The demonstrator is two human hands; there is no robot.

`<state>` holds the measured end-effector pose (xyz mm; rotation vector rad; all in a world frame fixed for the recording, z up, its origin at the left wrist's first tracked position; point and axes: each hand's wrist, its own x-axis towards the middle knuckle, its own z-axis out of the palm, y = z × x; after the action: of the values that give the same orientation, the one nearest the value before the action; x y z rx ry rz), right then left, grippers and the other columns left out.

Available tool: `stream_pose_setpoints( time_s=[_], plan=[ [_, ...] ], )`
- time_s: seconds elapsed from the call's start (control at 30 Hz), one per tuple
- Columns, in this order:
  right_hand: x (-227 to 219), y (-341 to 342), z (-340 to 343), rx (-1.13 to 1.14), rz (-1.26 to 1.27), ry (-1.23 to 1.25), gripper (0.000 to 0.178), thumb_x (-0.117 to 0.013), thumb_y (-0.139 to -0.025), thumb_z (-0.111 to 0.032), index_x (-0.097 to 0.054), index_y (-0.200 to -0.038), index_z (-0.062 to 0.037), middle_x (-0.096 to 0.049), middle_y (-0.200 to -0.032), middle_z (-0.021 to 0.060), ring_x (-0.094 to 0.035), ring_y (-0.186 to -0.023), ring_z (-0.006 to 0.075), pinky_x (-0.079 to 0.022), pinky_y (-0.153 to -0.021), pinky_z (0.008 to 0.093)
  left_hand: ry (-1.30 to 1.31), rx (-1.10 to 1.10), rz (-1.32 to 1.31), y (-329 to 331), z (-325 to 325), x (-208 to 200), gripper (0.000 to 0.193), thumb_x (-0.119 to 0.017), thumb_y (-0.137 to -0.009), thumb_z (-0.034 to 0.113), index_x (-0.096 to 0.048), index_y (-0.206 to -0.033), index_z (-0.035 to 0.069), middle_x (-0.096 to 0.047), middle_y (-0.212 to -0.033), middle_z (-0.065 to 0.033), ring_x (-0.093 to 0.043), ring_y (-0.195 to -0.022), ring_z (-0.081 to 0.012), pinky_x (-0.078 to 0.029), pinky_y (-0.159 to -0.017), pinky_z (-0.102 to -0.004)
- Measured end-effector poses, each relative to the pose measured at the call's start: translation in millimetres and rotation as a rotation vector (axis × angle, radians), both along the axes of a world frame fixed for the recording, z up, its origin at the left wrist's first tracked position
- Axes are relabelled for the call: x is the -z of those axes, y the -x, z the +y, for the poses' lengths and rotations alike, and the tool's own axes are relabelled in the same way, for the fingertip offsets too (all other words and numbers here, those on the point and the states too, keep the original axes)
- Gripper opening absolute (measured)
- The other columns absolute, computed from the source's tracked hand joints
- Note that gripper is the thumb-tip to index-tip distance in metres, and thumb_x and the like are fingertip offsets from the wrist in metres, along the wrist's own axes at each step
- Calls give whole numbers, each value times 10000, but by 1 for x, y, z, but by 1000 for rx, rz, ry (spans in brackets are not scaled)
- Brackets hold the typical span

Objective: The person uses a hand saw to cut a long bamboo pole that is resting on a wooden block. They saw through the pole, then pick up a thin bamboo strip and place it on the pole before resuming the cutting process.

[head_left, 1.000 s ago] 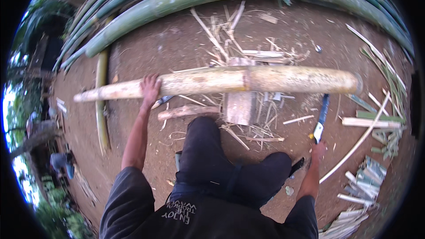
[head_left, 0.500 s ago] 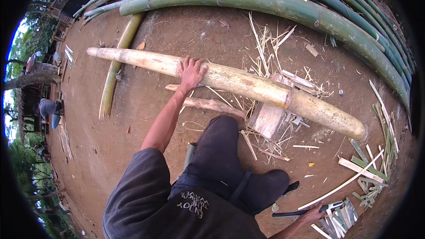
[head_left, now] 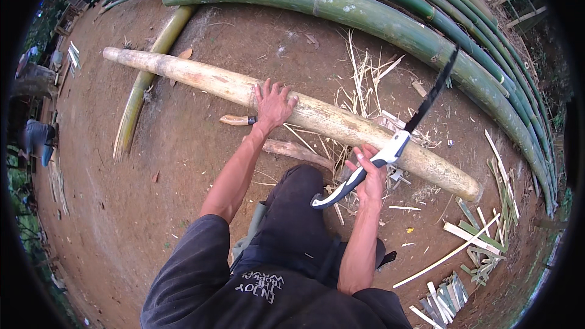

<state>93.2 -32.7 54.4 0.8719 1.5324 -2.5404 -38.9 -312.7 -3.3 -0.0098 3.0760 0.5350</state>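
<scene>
A long, pale, stripped bamboo pole (head_left: 213, 83) lies slantwise across the ground before me. My left hand (head_left: 274, 106) rests on its upper side near the middle, palm down with fingers spread. My right hand (head_left: 370, 176) holds a pruning saw (head_left: 345, 190) by its black-and-white handle, over the pole's right part. The saw's dark toothed blade (head_left: 434, 90) points up and away, past the pole. Beside my left wrist lies a tool with a wooden handle (head_left: 234, 120) and a black collar, the remainder hidden by my forearm. A rough piece of wood (head_left: 298, 151) lies nearer me.
Thick green bamboo poles (head_left: 378, 21) curve along the far side. A yellowish bamboo length (head_left: 137, 97) passes under the stripped pole's left end. Pale shavings (head_left: 365, 79) lie beyond the pole; split strips (head_left: 481, 237) are heaped at right. Another person (head_left: 39, 137) is at far left.
My right hand has come up from the lower-right ground beside the strips, bringing the saw over the pole. My left hand stays on the pole. The view has shifted slightly.
</scene>
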Motion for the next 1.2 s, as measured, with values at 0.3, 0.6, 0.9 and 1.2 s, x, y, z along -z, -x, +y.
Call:
stream_pose_setpoints(
  time_s=[0.3, 0.6, 0.9, 1.2],
  plan=[
    [21, 20, -2, -231, -213, 183, 524, -694, -830, -8, -564, -1337, -38, -469, -1270, 179, -621, -1108, 333, -614, -811, 469, -3, -4, 71, 0, 0, 6, 490, -496, -969, 483, -598, -1316, 153, -507, -1385, -106, -280, -1422, -370, -37, -1178, -630],
    [69, 15, 13, -32, -21, 357, 535, -584, -912, -3, -451, -1428, -50, -478, -1338, 246, -503, -1290, 445, -542, -964, 577, 19, 14, 35, 4, 2, 2, 483, -494, -970, 481, -612, -1299, 147, -532, -1343, -90, -326, -1395, -306, -49, -1167, -639],
    [49, 12, 40, 50, -67, 135, 400, -633, -904, -27, -514, -1284, 6, -606, -1128, 210, -630, -1068, 393, -597, -810, 491, -13, 17, 99, -5, 44, 6, 488, -479, -986, 462, -596, -1319, 126, -515, -1362, -103, -320, -1400, -323, -52, -1162, -649],
    [-67, -22, -39, -219, 9, -261, 549, -697, -945, -223, -413, -1320, 60, -518, -721, 34, -517, -511, 101, -504, -447, 275, -14, -2, 83, -5, 46, 2, 490, -496, -974, 453, -597, -1321, 123, -507, -1389, -118, -320, -1405, -336, -66, -1159, -662]
  ],
)
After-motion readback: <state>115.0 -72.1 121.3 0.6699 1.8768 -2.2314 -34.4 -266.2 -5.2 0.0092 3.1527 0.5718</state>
